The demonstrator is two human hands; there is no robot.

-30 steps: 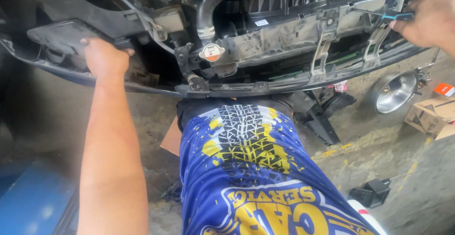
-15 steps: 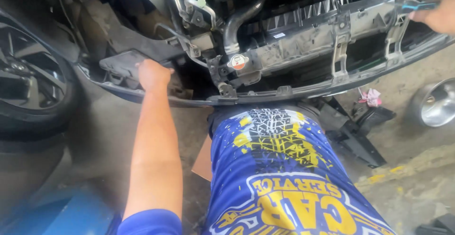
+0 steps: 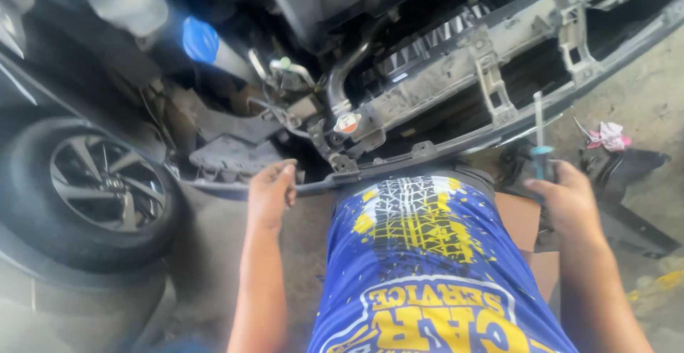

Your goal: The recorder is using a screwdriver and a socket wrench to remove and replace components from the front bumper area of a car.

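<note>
Hands at the stripped front of a car

The right hand [image 3: 570,203] grips a screwdriver [image 3: 539,139] upright below the lower crossbar [image 3: 499,131]; the left hand [image 3: 271,193], loosely curled, touches the bar's end and could slip. Farther in, a blue-capped reservoir [image 3: 199,39] stands closed, contents hidden.

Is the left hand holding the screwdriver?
No, the right hand grips the screwdriver, while the left hand rests by the front frame.

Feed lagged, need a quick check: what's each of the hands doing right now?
Left hand: loosely curled, at the lower front bar, grip cannot be told.
Right hand: closed, holding a screwdriver.
</note>
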